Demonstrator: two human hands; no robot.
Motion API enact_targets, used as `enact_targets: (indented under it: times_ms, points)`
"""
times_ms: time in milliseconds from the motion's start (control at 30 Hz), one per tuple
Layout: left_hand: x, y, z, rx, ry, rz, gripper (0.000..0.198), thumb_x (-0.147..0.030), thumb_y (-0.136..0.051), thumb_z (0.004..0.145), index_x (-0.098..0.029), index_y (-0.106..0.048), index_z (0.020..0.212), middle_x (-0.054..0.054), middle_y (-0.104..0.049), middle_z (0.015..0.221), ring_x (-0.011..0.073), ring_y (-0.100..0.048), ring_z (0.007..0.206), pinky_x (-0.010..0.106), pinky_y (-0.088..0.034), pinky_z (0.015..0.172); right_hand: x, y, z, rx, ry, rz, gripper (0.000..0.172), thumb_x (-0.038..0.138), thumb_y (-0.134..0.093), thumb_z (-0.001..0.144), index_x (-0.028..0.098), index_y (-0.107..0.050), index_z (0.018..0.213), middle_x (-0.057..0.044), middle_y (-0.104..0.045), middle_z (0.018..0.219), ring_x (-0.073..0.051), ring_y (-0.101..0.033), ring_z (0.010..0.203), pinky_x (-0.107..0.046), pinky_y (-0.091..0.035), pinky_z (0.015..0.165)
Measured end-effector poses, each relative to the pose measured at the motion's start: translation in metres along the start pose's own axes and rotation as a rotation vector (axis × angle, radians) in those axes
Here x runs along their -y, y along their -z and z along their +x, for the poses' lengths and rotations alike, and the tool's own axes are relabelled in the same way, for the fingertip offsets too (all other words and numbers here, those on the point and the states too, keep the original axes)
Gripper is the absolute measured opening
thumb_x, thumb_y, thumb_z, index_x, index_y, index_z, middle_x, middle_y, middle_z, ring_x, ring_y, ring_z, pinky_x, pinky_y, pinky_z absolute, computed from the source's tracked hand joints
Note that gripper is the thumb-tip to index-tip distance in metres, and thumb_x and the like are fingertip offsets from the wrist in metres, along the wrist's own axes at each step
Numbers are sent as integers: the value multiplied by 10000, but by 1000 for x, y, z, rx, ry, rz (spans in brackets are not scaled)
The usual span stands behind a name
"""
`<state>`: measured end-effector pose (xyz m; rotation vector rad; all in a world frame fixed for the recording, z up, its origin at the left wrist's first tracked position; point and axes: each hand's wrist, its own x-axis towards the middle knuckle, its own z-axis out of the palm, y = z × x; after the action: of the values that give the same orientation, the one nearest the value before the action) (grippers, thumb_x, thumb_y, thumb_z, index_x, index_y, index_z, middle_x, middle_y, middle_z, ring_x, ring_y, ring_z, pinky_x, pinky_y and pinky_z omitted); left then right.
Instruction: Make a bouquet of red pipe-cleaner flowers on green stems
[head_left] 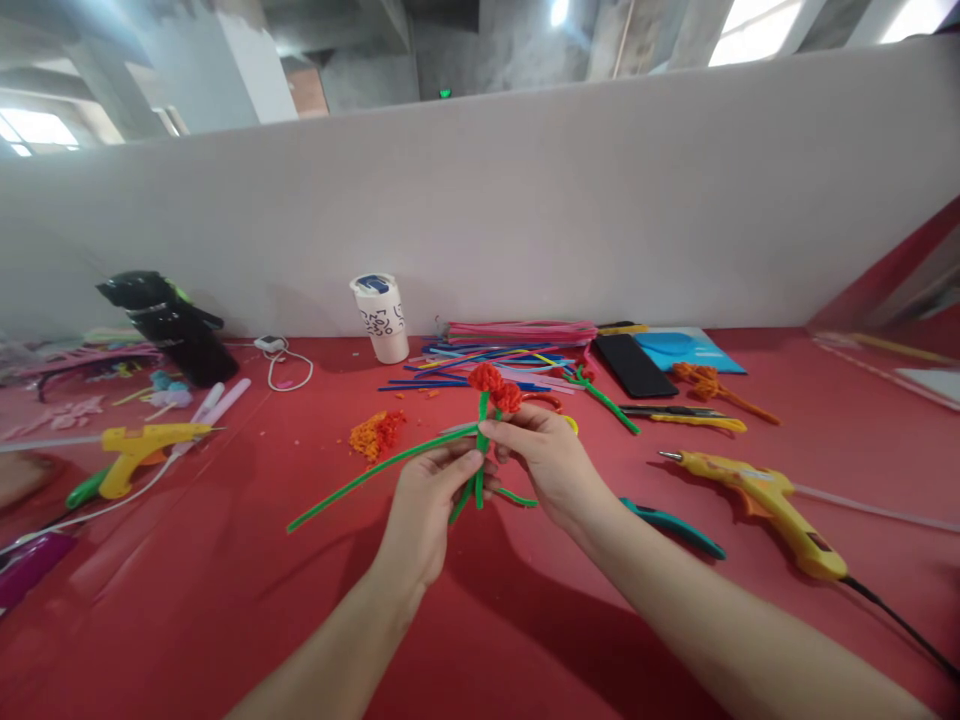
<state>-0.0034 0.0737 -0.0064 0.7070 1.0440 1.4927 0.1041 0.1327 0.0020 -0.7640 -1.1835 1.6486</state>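
Note:
Both hands meet over the red table [225, 600], holding a small pipe-cleaner flower. My left hand [427, 505] pinches the green stems [481, 450] from below. My right hand [544, 460] pinches them from the right, just under two red fuzzy flower heads [495, 386]. A long green pipe cleaner [360, 482] runs from the pinch down to the left. Short green ends stick out below the fingers.
A pile of coloured pipe cleaners [510, 355], a white cup [381, 317] and a black phone [634, 364] lie behind. Yellow glue guns lie at left [142, 447] and right [772, 505]. Teal-handled pliers [675, 525], orange scraps [375, 435] and a black bottle [169, 325] are nearby.

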Motion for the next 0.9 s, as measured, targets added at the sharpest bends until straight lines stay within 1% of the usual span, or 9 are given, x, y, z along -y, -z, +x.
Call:
enact_targets:
  times_ms: [33, 133, 200, 300, 433, 533, 667, 767, 900]
  points:
    - [0, 0, 0, -3, 0, 6, 145, -208, -682, 673, -112, -657, 779, 32, -667, 674, 96, -586, 520, 211, -460, 527, 2, 0, 0, 3, -3, -9, 170, 255, -717, 610, 166, -575, 579, 54, -517, 490, -86, -465, 456, -242, -374, 475]
    - [-2, -1, 0, -39, -31, 12, 174, -218, -692, 656, -114, -654, 790, 37, -674, 689, 107, -599, 530, 219, -469, 525, 9, 0, -1, 73, -32, -8, 169, 281, -699, 631, 164, -582, 594, 36, -550, 510, -110, -507, 473, -263, -409, 487]
    - [-4, -1, 0, -73, -54, 12, 171, -224, -700, 648, -120, -647, 772, 26, -668, 663, 109, -603, 523, 225, -479, 534, 13, 0, -1, 86, -32, -21, 150, 271, -700, 627, 160, -602, 609, 25, -585, 528, -113, -530, 499, -268, -431, 527]
    - [-4, 1, 0, -91, -70, 14, 151, -226, -704, 646, -129, -634, 738, 10, -652, 621, 110, -607, 510, 227, -485, 537, 14, 0, 0, 62, -19, -77, 134, 258, -716, 607, 157, -629, 625, 25, -603, 548, -102, -526, 524, -262, -430, 576]
    - [-2, 4, 1, -95, -90, 11, 140, -232, -698, 659, -139, -640, 746, 3, -647, 629, 104, -603, 505, 222, -481, 527, 5, -3, -2, -1, 6, -127, 139, 258, -725, 584, 165, -655, 660, 22, -627, 622, -109, -524, 581, -260, -418, 598]
    - [-2, 5, 2, -101, -131, 24, 128, -221, -691, 671, -141, -651, 763, 0, -647, 645, 83, -588, 519, 203, -471, 538, -3, -7, -4, 3, 10, -96, 133, 265, -710, 599, 171, -628, 643, 27, -608, 589, -121, -527, 566, -272, -428, 590]
    - [-2, 3, 2, -98, -186, 55, 91, -210, -671, 694, -140, -655, 750, -10, -636, 631, 62, -565, 528, 176, -453, 546, -6, -9, -6, 49, 38, 25, 134, 269, -680, 653, 168, -593, 635, 36, -573, 540, -110, -516, 511, -266, -438, 553]
    - [-2, 1, 1, -101, -181, 57, 93, -214, -672, 695, -145, -657, 755, -7, -643, 635, 73, -577, 543, 184, -457, 556, -7, -9, -6, 44, 53, 81, 127, 256, -691, 655, 169, -599, 643, 42, -567, 541, -93, -500, 500, -247, -436, 536]
    - [-3, 0, -1, -121, -192, 121, 119, -235, -681, 694, -143, -664, 768, 8, -652, 633, 94, -585, 548, 210, -473, 575, -7, -10, -8, 30, 15, 86, 124, 240, -704, 636, 174, -600, 627, 37, -576, 547, -92, -503, 497, -250, -443, 539]
